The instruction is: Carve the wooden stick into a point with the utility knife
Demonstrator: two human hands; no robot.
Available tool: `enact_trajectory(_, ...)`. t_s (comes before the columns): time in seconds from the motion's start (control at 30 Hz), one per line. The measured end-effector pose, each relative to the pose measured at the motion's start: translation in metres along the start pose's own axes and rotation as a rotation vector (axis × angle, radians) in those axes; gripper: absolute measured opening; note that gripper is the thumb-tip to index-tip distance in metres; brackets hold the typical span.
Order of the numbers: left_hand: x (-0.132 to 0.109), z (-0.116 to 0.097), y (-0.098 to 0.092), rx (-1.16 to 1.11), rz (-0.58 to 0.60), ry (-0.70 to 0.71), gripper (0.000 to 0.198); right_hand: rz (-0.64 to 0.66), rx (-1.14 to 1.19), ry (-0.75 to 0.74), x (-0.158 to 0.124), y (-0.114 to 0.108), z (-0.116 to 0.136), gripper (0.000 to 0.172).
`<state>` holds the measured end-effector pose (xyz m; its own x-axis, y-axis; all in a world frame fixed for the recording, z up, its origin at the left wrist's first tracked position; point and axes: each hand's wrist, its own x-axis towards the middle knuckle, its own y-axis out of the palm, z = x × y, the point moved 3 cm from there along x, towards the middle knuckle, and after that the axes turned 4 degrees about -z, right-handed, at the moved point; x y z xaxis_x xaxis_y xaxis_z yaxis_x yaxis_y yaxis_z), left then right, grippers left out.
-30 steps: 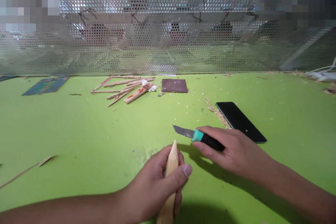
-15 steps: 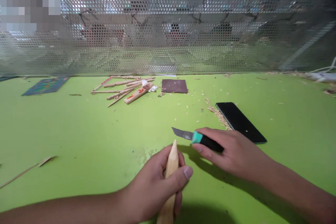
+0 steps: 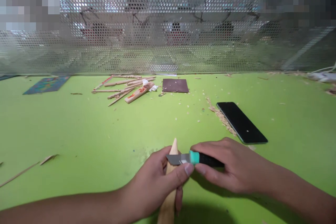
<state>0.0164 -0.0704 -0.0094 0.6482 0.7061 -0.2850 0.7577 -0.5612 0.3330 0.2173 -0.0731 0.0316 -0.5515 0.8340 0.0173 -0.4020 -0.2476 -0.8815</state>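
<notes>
My left hand (image 3: 162,185) is wrapped round a pale wooden stick (image 3: 168,208), whose tapered tip points away from me. In my right hand (image 3: 228,168) is a utility knife (image 3: 207,159) with a black and teal handle. Its blade (image 3: 174,159) lies across the stick just below the taper, close to my left thumb. Whether the edge bites into the wood cannot be made out. The stick's near end runs out of the picture.
A black phone (image 3: 241,122) lies at the right beside a line of wood shavings (image 3: 223,120). Farther back are a brown sandpaper sheet (image 3: 175,85), several carved sticks (image 3: 122,89) and a stained wood piece (image 3: 139,93). A perforated metal screen (image 3: 168,42) stands behind the green table (image 3: 86,129).
My right hand has brought the knife down and toward me, from above the stick's tip to across its upper part. My left hand keeps its grip in nearly the same place.
</notes>
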Motion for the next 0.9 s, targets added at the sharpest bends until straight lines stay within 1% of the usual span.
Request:
enact_trajectory(0.1, -0.0011, -0.0007, 0.0, 0.021, -0.004, 0.014, 0.038, 0.026, 0.02, -0.006, 0.0003, -0.0017, 0.0037, 0.033)
enact_trajectory(0.2, -0.0009, -0.0017, 0.0006, 0.037, 0.011, 0.03, 0.036, 0.03, 0.033, -0.021, 0.0006, -0.0022, 0.0046, 0.03)
enact_trajectory(0.3, -0.0004, -0.0012, 0.001, 0.074, 0.002, 0.032, 0.037, 0.036, 0.031, -0.024, 0.0006, -0.0006, 0.0035, 0.027)
enact_trajectory(0.43, -0.0015, 0.0014, 0.0018, 0.09, -0.004, 0.044, 0.041, 0.047, 0.016, -0.006, -0.0002, 0.001, 0.0017, 0.03)
enact_trajectory(0.57, -0.0022, 0.0026, 0.0009, 0.111, -0.025, 0.057, 0.042, 0.032, -0.023, -0.007, -0.001, 0.0001, 0.0015, 0.037)
enact_trajectory(0.77, -0.0011, 0.0002, 0.0014, 0.165, -0.072, 0.054, 0.046, -0.021, -0.086, -0.026, -0.0001, 0.0019, 0.0029, 0.042)
enact_trajectory(0.83, -0.0013, 0.0015, 0.0017, 0.159, -0.096, 0.038, 0.049, -0.065, -0.117, -0.04, -0.0003, 0.0031, 0.0024, 0.041)
enact_trajectory(0.9, -0.0016, 0.004, 0.0017, 0.143, -0.11, 0.005, 0.051, -0.139, -0.149, -0.041, -0.0006, 0.0027, 0.0001, 0.04)
